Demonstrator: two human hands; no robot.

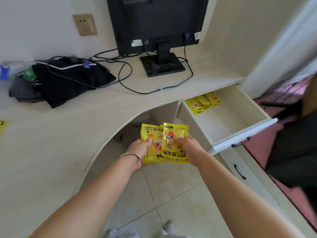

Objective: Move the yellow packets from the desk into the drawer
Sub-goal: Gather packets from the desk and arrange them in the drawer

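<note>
Yellow shows first at the far left edge, where one packet (2, 126) lies half cut off on the pale wood-grain worktop (56, 143). Further back on that surface sits a heap of black cloth (68, 83) with cables trailing over it, and beside it, near the wall, something blue and green that is too blurred to name. A beige wall socket (84, 24) is set above. Moving right, a dark monitor (154, 23) stands on its square base, rear side facing the person, with a black cable (154, 91) looping across the worktop in front. Below the curved edge of the worktop, over the tiled floor, the left hand (140, 148), a silver bangle (135, 159) on its wrist, has its fingers (147, 142) clenched around a yellow hand-warmer packet (151, 140) that is turned upside down. Just beside it the right hand (187, 150) grips another yellow packet (174, 143), printed with an orange cartoon face, which overlaps the first; there may be more packets stacked behind these two. To the right, the drawer (240, 107) is pulled wide open, and several yellow packets (202, 102) already lie in a bunch at its back left corner, partly under the worktop.
</note>
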